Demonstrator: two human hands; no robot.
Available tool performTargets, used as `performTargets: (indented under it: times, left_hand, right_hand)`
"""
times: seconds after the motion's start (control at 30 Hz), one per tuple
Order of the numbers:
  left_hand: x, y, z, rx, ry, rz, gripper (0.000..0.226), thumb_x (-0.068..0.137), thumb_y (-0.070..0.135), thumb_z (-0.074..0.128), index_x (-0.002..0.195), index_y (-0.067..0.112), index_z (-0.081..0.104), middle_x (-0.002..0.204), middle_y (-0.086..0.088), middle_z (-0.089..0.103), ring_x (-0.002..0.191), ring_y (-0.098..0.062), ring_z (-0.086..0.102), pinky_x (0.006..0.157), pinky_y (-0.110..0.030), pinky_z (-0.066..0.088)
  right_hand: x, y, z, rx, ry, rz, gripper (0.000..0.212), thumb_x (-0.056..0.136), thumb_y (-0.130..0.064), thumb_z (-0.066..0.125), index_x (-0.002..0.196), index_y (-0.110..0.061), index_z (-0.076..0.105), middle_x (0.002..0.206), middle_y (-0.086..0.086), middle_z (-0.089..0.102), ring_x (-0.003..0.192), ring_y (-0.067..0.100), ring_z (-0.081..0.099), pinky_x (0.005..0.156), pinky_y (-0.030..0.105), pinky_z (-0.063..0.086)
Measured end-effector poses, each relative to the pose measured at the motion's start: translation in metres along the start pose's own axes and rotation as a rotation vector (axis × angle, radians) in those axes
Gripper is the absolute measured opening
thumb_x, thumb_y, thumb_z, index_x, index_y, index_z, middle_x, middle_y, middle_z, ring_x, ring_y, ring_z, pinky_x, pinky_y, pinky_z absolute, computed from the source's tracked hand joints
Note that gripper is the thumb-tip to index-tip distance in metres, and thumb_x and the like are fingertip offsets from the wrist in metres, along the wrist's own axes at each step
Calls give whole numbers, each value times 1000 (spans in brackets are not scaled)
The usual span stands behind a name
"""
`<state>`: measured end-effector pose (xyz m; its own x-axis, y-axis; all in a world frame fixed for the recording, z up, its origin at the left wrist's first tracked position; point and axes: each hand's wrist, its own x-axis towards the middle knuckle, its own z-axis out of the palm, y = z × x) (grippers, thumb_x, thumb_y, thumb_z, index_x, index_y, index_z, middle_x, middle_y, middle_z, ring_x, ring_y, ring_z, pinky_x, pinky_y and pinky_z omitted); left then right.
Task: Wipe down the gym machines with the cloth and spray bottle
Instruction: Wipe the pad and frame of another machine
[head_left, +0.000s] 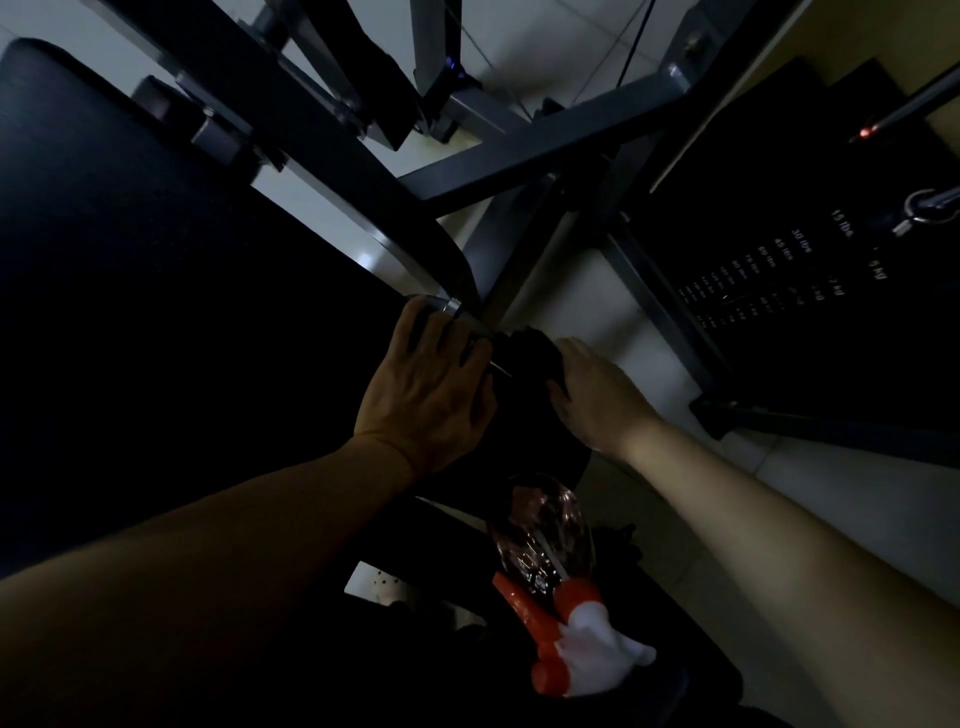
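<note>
left hand (431, 384) lies on a shiny metal bar (452, 306) of the gym machine, with its fingers bent over the bar. right hand (592, 395) is just beside it and reaches onto the dark cloth (524, 353). the cloth hides the fingertips, so i cannot tell if they pinch it or only press on it. the cloth sits bunched up between the two hands, past the spray bottle (545, 535), on the side away from the person. the spray bottle is apart from both hands, and its orange and white top (582, 639) points back at the person. the cloth looks soft and light. it will likely fold and slide, so a flat, spread hand should hold it best. the spray bottle looks like thin clear plastic, maybe a bit slippery. the neck under its top seems a good place to grab.
</note>
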<state>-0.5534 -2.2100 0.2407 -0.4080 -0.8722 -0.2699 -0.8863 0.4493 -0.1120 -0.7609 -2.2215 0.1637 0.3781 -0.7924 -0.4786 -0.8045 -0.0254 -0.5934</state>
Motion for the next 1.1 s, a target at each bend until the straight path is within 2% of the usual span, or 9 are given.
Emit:
performTargets:
  times: [0.13,0.23,0.33,0.43,0.53,0.77,0.9,1.0,1.1]
  left_hand:
    - [-1,-1,2,-7,18,11,45,100,36,36,117,5,64,121,-21,63,120,-44,51,117,-59,24]
    - [-2,-2,3,-23,44,13,44,100,34,37,114,4,65,119,-23,63,118,-45,53,116,-60,27]
    - [-2,-1,3,-18,43,13,44,100,35,36,114,4,64,118,-23,64,118,-45,53,114,-60,28]
    - [-2,0,1,-14,43,16,50,101,36,28,114,4,65,116,-21,64,117,-43,53,115,-59,29]
    - [-2,-1,2,-4,40,14,48,102,37,31,113,5,64,115,-20,64,115,-42,53,115,-58,28]
    - [-3,0,2,-8,56,15,50,102,37,28,113,5,65,115,-18,63,116,-41,53,117,-56,25]
    - [-3,1,1,-12,60,10,50,102,36,28,114,4,64,115,-18,64,115,-41,54,118,-55,24]
    - [-3,0,0,1,53,17,53,102,36,25,116,3,64,116,-18,63,115,-41,54,120,-55,20]
    - [-3,0,0,9,31,16,51,101,37,29,118,4,63,118,-19,63,117,-41,53,120,-55,20]
  right_hand:
    - [-23,25,-15,-308,-86,149,44,99,-39,46,136,-15,48,120,10,61,104,29,60,85,38,50]
    - [-25,27,-33,-526,-206,314,50,102,-51,30,107,-14,63,95,9,69,76,23,62,65,31,46]
    - [-6,11,-48,-84,-66,418,50,101,-45,36,82,-7,62,78,11,63,76,33,64,64,32,45]
    - [37,-14,-40,606,-34,498,45,99,-43,48,103,-3,69,95,13,69,91,31,67,77,36,50]
    - [67,-37,-20,943,-171,532,43,96,-42,59,115,-6,68,114,14,69,99,28,67,95,38,50]
    - [55,-16,-15,881,-307,383,52,96,-48,58,126,-5,63,118,17,70,105,31,69,98,38,51]
    - [40,-7,-15,754,-234,313,42,101,-46,50,121,-13,65,105,8,74,92,17,71,85,24,54]
    - [28,11,-12,658,-228,355,58,92,-64,49,124,-19,67,107,2,75,102,19,70,99,38,52]
    - [10,31,-13,648,-216,409,49,100,-55,44,126,-18,64,113,0,71,98,15,68,83,23,52]
